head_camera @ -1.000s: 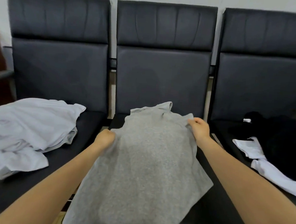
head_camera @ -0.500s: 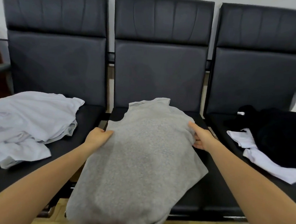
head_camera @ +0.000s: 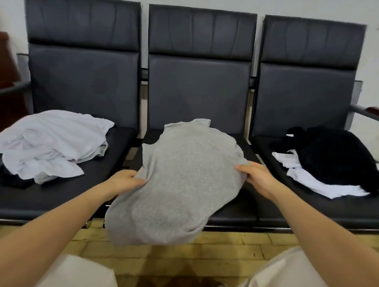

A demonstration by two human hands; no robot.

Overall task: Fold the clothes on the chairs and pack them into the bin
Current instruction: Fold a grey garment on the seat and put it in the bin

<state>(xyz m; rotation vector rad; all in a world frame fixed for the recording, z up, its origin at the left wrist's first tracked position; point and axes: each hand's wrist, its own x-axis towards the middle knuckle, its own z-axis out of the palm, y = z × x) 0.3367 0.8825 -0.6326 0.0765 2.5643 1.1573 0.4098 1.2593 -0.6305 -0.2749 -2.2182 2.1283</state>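
While the head view is the only one we have, it shows enough for us to judge the job barely begun. Our left hand (head_camera: 126,180) pinches the left edge of the grey shirt (head_camera: 181,182), fingers curled into the cloth, and our right hand (head_camera: 256,177) holds the right edge with the thumb on top and the fingers seemingly tucked beneath. That shirt lies on the middle chair (head_camera: 198,93), its collar towards the backrest and its hem hanging over the front of the seat above the floor (head_camera: 233,250). We read it as partly narrowed rather than fully folded, though we cannot see where the sleeves have gone.

On the left chair (head_camera: 81,81) a pale crumpled pile (head_camera: 48,143) sits unfolded, with something dark poking out beneath its near edge. On the right chair (head_camera: 307,90) a black garment (head_camera: 338,159) lies on top of a white garment (head_camera: 321,184), both loose. So we count nothing packed that we can see, and at least three or four pieces left to fold.

As for what escapes us: no bin appears anywhere in this view, so we cannot tell whether it holds anything. How many items make up each heap is hard to tell, and our knees fill the lower edge.
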